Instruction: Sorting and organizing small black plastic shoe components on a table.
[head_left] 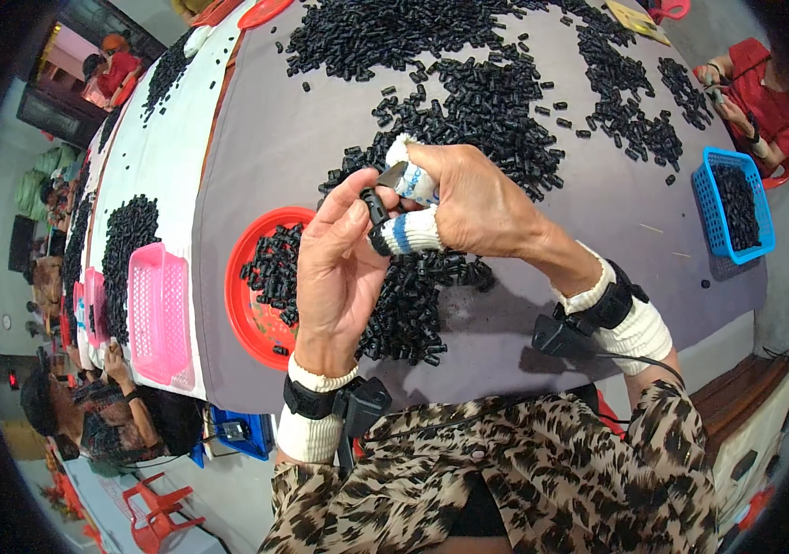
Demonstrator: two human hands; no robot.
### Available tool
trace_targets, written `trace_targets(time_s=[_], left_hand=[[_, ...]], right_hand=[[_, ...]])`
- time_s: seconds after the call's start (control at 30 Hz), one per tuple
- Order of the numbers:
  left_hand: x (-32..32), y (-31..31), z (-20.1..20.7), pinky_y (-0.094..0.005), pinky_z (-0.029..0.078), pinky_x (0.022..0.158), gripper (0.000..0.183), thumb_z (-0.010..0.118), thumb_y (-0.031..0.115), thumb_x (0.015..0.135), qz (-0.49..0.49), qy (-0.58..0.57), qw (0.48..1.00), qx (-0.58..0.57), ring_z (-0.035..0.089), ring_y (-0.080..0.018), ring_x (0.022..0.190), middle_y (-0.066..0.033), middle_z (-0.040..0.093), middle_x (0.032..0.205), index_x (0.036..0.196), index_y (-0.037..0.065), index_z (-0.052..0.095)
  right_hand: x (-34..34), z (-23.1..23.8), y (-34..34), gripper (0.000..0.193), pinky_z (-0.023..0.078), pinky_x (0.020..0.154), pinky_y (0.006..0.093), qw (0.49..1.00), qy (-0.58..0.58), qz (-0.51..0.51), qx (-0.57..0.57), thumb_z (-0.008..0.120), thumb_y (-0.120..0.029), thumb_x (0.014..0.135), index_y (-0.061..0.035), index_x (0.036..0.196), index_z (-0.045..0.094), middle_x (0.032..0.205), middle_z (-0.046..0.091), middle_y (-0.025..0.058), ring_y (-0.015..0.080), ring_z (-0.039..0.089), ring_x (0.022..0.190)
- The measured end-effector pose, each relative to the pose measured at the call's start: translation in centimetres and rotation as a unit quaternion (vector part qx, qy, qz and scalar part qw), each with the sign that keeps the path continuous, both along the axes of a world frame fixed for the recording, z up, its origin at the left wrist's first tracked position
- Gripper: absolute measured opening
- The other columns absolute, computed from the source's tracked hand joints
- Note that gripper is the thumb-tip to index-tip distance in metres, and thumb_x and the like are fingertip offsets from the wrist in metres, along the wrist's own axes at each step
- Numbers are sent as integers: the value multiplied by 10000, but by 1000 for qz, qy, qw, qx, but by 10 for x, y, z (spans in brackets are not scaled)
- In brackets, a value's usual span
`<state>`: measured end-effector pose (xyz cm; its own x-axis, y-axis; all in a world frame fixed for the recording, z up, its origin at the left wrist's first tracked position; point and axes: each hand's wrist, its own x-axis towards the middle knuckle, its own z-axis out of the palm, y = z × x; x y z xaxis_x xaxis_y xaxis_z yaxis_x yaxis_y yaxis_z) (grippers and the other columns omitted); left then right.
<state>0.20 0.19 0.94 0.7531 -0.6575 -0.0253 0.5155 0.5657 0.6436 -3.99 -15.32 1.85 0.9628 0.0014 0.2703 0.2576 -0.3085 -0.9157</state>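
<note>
My left hand is closed, pinching a small black ribbed plastic part between thumb and fingers. Against the upper end of that part lies the short blade of a knife, gripped in my right hand. White cloth with blue marks wraps round the area of the knife's handle, which is mostly hidden. A blue-striped knitted finger cover on my right hand reaches beside the black part. Below my hands, a loose heap of similar black parts covers the grey tabletop.
A red round tray with black parts stands left of my left hand. Larger heaps spread across the far table. A blue basket of parts sits at right, near a person in red. Pink baskets stand at left, beside another person.
</note>
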Motion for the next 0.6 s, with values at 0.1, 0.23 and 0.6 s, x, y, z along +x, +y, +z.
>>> trace_targets(time_s=[0.1, 0.23, 0.6], left_hand=[[1, 3, -5, -300, 459, 856, 293, 535, 56, 860, -9, -3, 1000, -10, 582, -184, 906, -109, 609, 939, 1138, -27, 498], [3, 8, -10, -331, 472, 851, 292, 539, 58, 859, -10, 0, 999, -43, 590, -195, 902, -120, 611, 964, 1140, -13, 502], [7, 11, -14, -336, 493, 824, 263, 545, 49, 853, -31, -30, 998, -37, 601, -188, 894, -119, 607, 998, 1110, -1, 528]], right_hand=[[-2, 5, 0, 362, 452, 566, 318, 1000, 14, -4, -4, 725, -287, 645, 5, 763, 547, 652, 589, 125, 216, 576, 583], [0, 3, 2, 371, 447, 561, 322, 1000, 6, 10, -5, 720, -303, 647, 5, 758, 546, 649, 587, 123, 216, 573, 579], [4, 4, -1, 358, 427, 533, 296, 995, 22, 54, -82, 742, -243, 648, -1, 813, 536, 644, 554, 67, 146, 529, 574]])
